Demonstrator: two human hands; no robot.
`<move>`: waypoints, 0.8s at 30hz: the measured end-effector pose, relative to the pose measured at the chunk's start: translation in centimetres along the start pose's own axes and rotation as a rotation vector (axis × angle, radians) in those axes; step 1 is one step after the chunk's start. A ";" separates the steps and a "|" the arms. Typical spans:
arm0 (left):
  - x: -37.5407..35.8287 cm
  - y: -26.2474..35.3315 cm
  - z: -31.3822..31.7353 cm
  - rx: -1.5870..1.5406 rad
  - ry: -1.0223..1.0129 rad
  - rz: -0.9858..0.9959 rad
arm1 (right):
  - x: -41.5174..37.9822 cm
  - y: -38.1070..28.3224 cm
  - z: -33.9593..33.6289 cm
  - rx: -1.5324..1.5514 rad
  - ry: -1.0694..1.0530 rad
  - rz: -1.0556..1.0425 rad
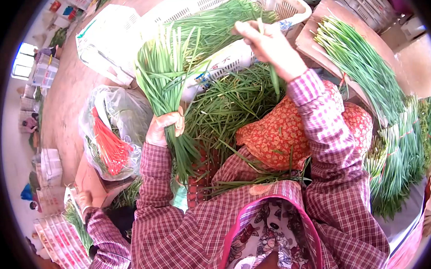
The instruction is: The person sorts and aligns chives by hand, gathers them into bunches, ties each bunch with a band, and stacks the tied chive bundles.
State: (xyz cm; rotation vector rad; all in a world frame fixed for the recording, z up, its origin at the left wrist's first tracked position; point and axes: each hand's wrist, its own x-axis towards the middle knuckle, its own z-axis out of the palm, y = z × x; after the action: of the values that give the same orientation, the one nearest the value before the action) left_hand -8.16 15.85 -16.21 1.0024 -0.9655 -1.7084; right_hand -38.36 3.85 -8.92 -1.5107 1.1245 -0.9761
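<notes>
My left hand [163, 126] is wrapped round a thick bunch of garlic chives [162, 74], which stands upright with its ends fanned out above the fist and the rest drooping below. Raised over the rim of a white plastic basket [231, 57], my right hand [272, 46] is closed in a pinch, with a pale chive blade [260, 24] at its fingertips. Another green blade [274, 81] hangs below that hand. More chives [211, 26] lie in the basket. Beneath both hands is a heap of loose chive leaves [233, 97], beside the orange flowered cloth on my knee [278, 132].
On the left, red ties [110, 146] sit in a clear plastic bag [130, 109]. A cardboard sheet [316, 14] at right carries chives [361, 61]; tied bundles [394, 160] stand nearer. A co-worker's hand [83, 200] is at lower left. A white crate [108, 40] stands behind the bag.
</notes>
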 end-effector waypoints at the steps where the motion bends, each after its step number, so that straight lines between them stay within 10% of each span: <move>1: 0.0 0.1 0.1 0.001 0.000 -0.001 | -0.1 0.3 0.7 0.180 -0.005 0.030; 7: 0.3 0.8 1.3 0.002 -0.033 0.025 | -2.5 4.6 3.3 0.802 0.080 0.320; 14: 0.5 0.4 0.7 0.009 -0.127 0.040 | -0.1 3.5 3.5 0.849 -0.099 0.245; 24: -1.8 1.7 -0.4 0.098 0.087 0.124 | 1.6 5.2 -13.4 -0.787 0.627 -0.145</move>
State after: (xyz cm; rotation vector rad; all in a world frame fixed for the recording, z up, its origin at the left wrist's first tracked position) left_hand -6.77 17.02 -14.44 1.0492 -1.0408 -1.5162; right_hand -51.61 -1.32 -11.23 -1.9732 2.0369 -1.2272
